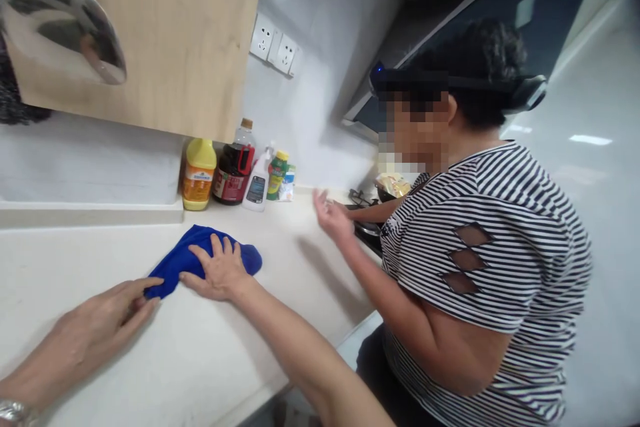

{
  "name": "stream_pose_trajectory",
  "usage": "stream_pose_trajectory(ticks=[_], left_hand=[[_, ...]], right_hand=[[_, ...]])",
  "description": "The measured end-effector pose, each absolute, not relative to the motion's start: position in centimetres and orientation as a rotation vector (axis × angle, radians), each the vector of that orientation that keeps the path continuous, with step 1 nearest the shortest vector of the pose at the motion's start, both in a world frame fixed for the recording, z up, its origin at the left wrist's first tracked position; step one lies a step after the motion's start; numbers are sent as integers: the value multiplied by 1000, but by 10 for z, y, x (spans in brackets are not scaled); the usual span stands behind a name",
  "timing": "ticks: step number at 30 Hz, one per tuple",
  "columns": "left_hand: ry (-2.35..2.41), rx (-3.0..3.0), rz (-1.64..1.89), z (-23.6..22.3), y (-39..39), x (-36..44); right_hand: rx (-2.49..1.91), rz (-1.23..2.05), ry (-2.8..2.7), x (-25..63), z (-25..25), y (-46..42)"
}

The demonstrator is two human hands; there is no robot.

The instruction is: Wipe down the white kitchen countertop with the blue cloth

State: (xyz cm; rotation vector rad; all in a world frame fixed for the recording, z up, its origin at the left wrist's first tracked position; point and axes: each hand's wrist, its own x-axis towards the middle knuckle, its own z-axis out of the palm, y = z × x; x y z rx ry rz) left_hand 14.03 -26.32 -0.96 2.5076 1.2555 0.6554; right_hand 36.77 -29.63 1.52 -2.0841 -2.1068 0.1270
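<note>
- Here we are at the white stone desk (pixel 95 260), and our blue cloth (pixel 200 257) lies bunched on it, right in front of us.
- Our right hand (pixel 217 270) is down on top of the cloth, fingers spread and apart, pressing flat rather than gripping.
- Our left hand (pixel 107 320) comes in at 8 o'clock from the cloth, fingers and thumb drawn together at the cloth's near corner, pinching it.
- A metal bracelet (pixel 15 411) shows on our left wrist, at the very edge of the view.
- At 12 o'clock from the cloth, we see a row against the wall: a yellow bottle (pixel 200 173), a dark sauce bottle (pixel 233 170), a white spray bottle (pixel 257 181) and a green-capped bottle (pixel 277 173).
- Up at 1 o'clock, two white wall sockets (pixel 274 47) sit beside a pale wooden cabinet door (pixel 150 33).
- Over at 3 o'clock stands a co-worker in a striped T-shirt (pixel 480 267), wearing a head-mounted camera rig (pixel 520 93), one hand (pixel 333 217) raised above the desk, fingers loosely apart, touching nothing.
- Beyond that hand sits a gas hob (pixel 367 227), under a dark range hood (pixel 450 33).
</note>
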Motion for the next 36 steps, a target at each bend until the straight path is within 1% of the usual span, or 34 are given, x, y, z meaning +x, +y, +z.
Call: stream_pose_trajectory(ticks=[7,16,22,27,31,33,36], left_hand=[[1287,2397,590,1,-271,141],[1312,2407,558,-6,-259,141],[1229,2464,415,9,-261,143],[1035,2482,558,10,-272,142],[1152,2427,584,1,-291,105],[1243,2421,588,-1,-312,66],[1448,2434,634,0,-359,-15]], right_hand=[[-2033,100,-2096,369,15,-308],[-1959,130,-2110,373,18,-308],[-1829,99,-2069,382,3,-295],[-1752,-19,-1952,385,-20,-280],[-1680,-78,-1987,391,-29,-272],[-1658,-103,-1978,395,-28,-271],[-1631,-67,-1953,395,-26,-270]])
